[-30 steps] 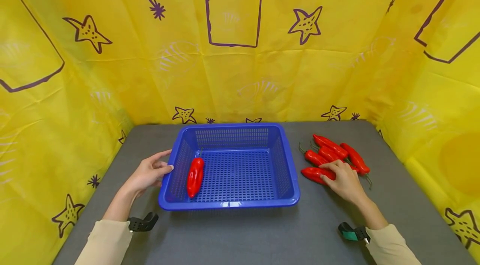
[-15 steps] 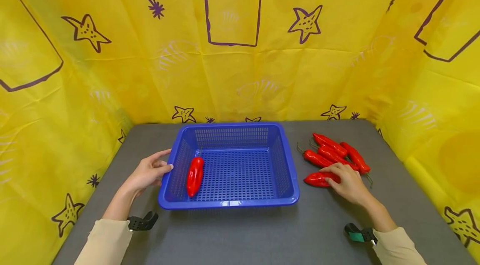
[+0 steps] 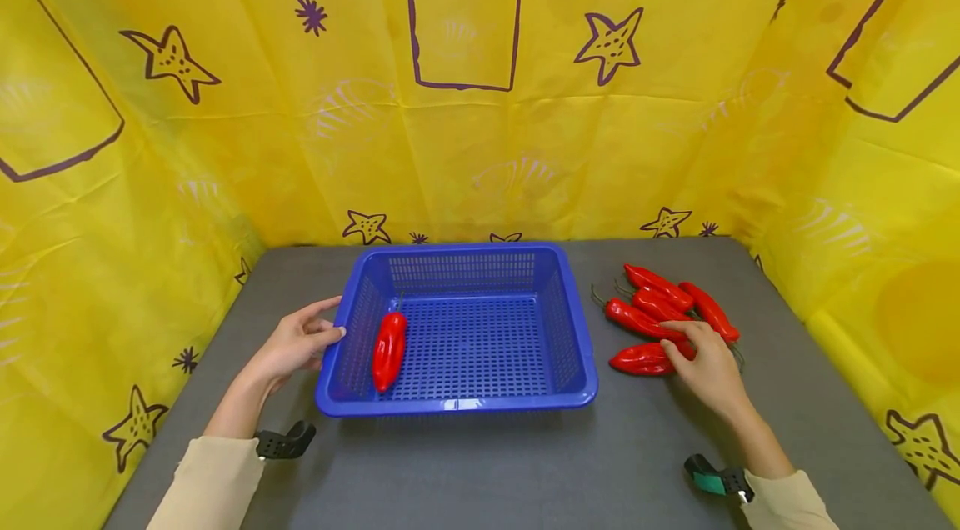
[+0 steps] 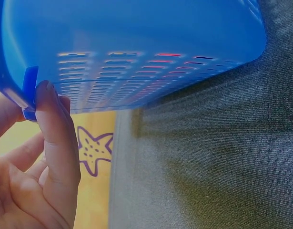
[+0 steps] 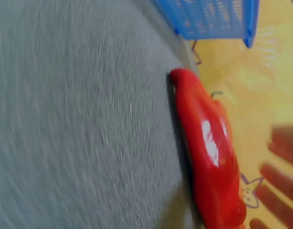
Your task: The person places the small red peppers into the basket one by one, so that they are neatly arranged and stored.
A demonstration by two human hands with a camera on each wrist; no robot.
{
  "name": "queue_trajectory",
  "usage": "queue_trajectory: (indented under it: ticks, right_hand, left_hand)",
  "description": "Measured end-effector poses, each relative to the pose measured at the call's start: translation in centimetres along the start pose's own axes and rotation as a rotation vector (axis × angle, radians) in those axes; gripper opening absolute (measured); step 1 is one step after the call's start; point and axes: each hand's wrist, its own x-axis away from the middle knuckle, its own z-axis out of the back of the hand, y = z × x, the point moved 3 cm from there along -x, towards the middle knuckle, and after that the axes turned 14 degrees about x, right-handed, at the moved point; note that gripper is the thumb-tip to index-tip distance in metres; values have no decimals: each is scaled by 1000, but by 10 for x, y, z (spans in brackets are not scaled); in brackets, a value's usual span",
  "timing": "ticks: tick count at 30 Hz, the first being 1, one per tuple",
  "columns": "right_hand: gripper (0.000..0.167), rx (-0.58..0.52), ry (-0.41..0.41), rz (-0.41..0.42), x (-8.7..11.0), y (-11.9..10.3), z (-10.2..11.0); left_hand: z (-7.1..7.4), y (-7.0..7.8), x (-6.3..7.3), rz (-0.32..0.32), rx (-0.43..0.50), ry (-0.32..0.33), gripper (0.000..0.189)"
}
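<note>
My left hand (image 3: 300,342) holds the left rim of a blue plastic basket (image 3: 465,407). In the left wrist view the thumb (image 4: 53,129) lies against the rim, with other fingers on the far side. One red pepper (image 3: 389,352) lies inside the basket along its left side, stem pointing away. To the right of the basket, my right hand (image 3: 708,363) hovers over the nearest red pepper (image 3: 641,359), partly covering its right end. The right wrist view shows the fingers spread and apart from that pepper (image 5: 210,148).
Several more red peppers (image 3: 656,280) with green stems lie bunched behind the right hand. Grey cloth covers the table (image 3: 480,472). A yellow patterned curtain (image 3: 465,163) closes off the back and both sides. Black straps (image 3: 720,478) sit on both wrists.
The nearest pepper has shifted slightly right and toward me, apart from the bunch. My right hand has slid right, its fingers loosened off that pepper. The left hand and basket stay put.
</note>
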Motion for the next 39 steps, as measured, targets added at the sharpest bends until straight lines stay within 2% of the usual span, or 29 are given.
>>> queue_trajectory:
  ticks: [4, 7, 10, 15, 19, 26, 31, 39]
  right_hand:
    - [25, -6, 70, -266, 6, 2, 7]
    - [29, -25, 67, -445, 13, 4, 8]
    - [38, -42, 25, -563, 22, 6, 6]
    - [55, -26, -125, -673, 34, 12, -1]
    - [65, -14, -215, -684, 35, 14, -6]
    - [76, 10, -315, -670, 28, 15, -10]
    - [77, 28, -349, -669, 23, 16, -11]
    - [74, 18, -358, -650, 18, 17, -11]
  left_hand:
    - [0, 1, 0, -2, 4, -1, 69]
    - [0, 1, 0, -1, 8, -2, 68]
    - [0, 0, 0, 1, 7, -3, 69]
    - [0, -1, 0, -4, 4, -2, 69]
    - [0, -1, 0, -10, 0, -1, 69]
    - [-1, 1, 0, -12, 12, -11, 69]
    - [-1, 2, 1, -17, 10, -12, 69]
    - [-1, 1, 1, -28, 26, -13, 67]
